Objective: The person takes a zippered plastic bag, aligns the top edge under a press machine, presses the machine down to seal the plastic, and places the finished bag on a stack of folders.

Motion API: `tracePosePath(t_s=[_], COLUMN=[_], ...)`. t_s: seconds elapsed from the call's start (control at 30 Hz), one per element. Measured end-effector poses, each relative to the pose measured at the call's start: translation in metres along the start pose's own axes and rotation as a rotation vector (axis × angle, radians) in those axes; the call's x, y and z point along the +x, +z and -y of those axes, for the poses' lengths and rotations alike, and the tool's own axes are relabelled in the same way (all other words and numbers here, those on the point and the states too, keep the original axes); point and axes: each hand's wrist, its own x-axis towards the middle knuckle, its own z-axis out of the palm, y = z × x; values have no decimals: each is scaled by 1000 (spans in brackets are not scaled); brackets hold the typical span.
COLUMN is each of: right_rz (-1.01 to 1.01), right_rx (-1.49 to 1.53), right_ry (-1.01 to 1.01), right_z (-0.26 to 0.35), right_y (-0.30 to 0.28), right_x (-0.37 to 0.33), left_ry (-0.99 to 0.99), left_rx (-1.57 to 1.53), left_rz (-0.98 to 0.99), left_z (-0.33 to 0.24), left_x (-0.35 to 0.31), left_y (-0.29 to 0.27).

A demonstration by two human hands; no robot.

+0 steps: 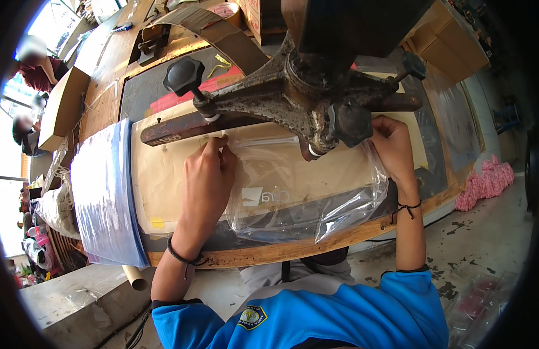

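Observation:
A clear plastic bag (281,174) with a pale printed mark lies over brown paper (165,192) at the front of the workbench. With fingers pinched, my left hand (208,180) holds its upper left corner, close to the dark metal bar (179,129) of a press. At the opposite upper corner, the fingers of my right hand (393,145) close on the bag's edge, partly hidden behind a black knob (351,124). Above the bag stands the worn metal head (269,96) of the press. The bag's top edge runs along and partly under it.
A stack of clear plastic sheets (104,192) lies left of the brown paper. Another black knob (184,76) juts up at the press's left. Cardboard boxes (447,41) stand back right, and a pink bundle (484,185) hangs beyond the bench's right edge. People are in the far left background.

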Motion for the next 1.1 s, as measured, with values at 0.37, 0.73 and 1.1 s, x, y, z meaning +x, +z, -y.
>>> tracePosePath(t_s=[0.37, 0.73, 1.1], right_rz=[-7, 2, 5], right_rx=[-6, -10, -46], right_ry=[12, -3, -30], right_z=[1, 1, -3], right_y=[1, 0, 0], right_x=[-1, 0, 1], left_ry=[-9, -2, 14], left_rx=[-61, -66, -55], left_rz=[46, 47, 49], left_z=[-3, -1, 0], left_x=[0, 1, -2], left_y=[-5, -4, -6])
